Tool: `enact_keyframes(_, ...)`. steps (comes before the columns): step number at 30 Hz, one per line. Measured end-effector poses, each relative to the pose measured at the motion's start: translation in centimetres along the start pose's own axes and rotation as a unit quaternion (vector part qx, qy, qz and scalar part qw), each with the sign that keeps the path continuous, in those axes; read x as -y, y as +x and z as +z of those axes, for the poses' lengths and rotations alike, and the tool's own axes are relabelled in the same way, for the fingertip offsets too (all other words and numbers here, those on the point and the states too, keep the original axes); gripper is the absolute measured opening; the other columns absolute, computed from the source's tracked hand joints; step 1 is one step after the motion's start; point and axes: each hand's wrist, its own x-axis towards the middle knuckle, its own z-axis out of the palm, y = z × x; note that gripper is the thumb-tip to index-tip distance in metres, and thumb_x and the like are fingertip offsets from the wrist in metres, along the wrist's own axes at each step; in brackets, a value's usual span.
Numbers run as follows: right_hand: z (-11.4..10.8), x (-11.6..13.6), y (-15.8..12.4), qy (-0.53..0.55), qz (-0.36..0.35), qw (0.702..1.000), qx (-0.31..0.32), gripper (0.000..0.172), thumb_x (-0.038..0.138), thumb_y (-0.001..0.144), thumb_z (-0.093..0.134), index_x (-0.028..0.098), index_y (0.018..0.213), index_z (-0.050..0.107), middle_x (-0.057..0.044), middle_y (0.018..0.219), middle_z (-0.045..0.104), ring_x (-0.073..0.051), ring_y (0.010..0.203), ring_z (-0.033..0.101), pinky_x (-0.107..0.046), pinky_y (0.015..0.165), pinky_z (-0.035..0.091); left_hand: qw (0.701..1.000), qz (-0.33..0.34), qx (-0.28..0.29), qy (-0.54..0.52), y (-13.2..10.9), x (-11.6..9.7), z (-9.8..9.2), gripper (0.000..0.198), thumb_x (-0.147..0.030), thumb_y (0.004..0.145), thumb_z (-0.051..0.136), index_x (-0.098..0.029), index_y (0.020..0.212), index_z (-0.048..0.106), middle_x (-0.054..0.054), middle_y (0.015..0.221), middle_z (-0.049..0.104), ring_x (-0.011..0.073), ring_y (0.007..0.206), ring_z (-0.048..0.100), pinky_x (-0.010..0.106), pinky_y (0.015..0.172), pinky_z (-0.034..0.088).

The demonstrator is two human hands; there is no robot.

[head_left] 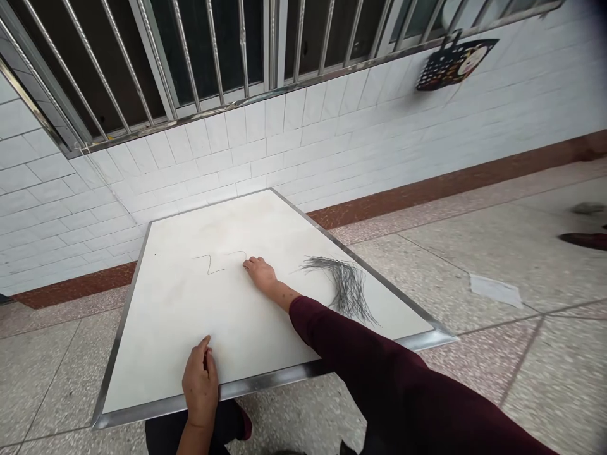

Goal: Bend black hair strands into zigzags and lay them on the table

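Note:
On a white table with a metal rim (pixel 265 382), thin dark strands (pixel 349 284) lie in a curved bunch at the right. Two short thin dark shapes, one like a Z (pixel 210 264), sit near the middle. My right hand (pixel 260 274) rests on the surface beside the second thin line (pixel 237 253), its fingertips pressed together at the line's end; what they hold is too small to make out. My left hand (pixel 201 382) is at the near edge, fingers curled loosely with a gap between thumb and fingers, holding nothing visible.
Behind the table stands a white tiled wall (pixel 213 164) with barred windows. A dark dotted bag (pixel 450 63) hangs from the bars at upper right. A white sheet (pixel 496 291) lies on the floor at right, with a dark shoe (pixel 583 241) beyond it.

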Motion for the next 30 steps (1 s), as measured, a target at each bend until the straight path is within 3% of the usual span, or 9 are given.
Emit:
enact_keyframes(8,2.1,0.6,3.6,0.001,-0.026,1.000,-0.015,0.025,0.021,0.097,0.042,0.025,0.111,0.064,-0.010,0.106,0.060,-0.022,0.097,0.047,-0.027,0.068,0.043,1.000,-0.015,0.015,0.014,-0.1,0.1,0.1,0.037,-0.032,0.094,0.039,-0.018,0.120,0.062,0.010,0.111,0.069,0.0214,0.102,0.065,0.035,0.089,0.052)
enact_keyframes(17,2.9,0.1,3.5,0.014,-0.027,0.999,-0.040,0.028,0.025,0.100,0.038,0.025,0.109,0.065,-0.007,0.107,0.062,-0.020,0.097,0.048,-0.026,0.064,0.040,0.998,-0.032,0.037,0.028,-0.4,-0.1,-0.1,0.038,-0.034,0.094,0.040,-0.020,0.122,0.061,0.009,0.109,0.068,0.0213,0.099,0.065,0.034,0.084,0.053)
enact_keyframes(30,2.9,-0.2,3.8,0.042,-0.036,0.998,-0.036,0.028,0.023,0.100,0.039,0.026,0.108,0.066,-0.007,0.106,0.062,-0.020,0.097,0.047,-0.025,0.061,0.038,0.997,-0.045,0.037,0.040,-0.5,0.3,0.2,0.037,-0.035,0.094,0.040,-0.021,0.121,0.060,0.008,0.115,0.067,0.0217,0.106,0.063,0.036,0.091,0.050)
